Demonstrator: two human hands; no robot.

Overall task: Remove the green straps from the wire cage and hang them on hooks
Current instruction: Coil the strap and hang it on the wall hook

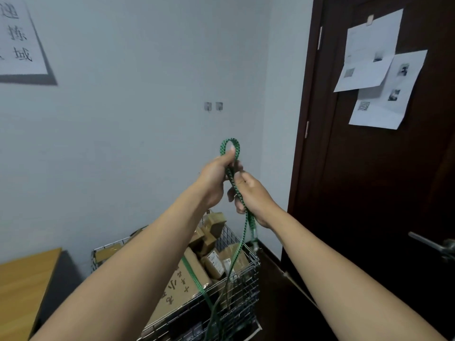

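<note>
A green strap with black marks (236, 190) is held up in front of the wall, folded into a small loop above my thumb. My left hand (216, 175) pinches it just under the loop. My right hand (251, 193) grips it lower down, and the rest hangs down to a metal end near the cage rim. Another green strap (197, 279) lies across the cardboard boxes in the wire cage (246, 269) below my arms. Two small metal hooks (213, 106) are fixed to the wall, above and slightly left of the loop.
A dark wooden door (369, 180) with taped papers (374, 70) and a metal handle (433, 244) stands at the right. A wooden table (22, 279) sits at the lower left. A framed sign (19, 40) hangs on the wall upper left.
</note>
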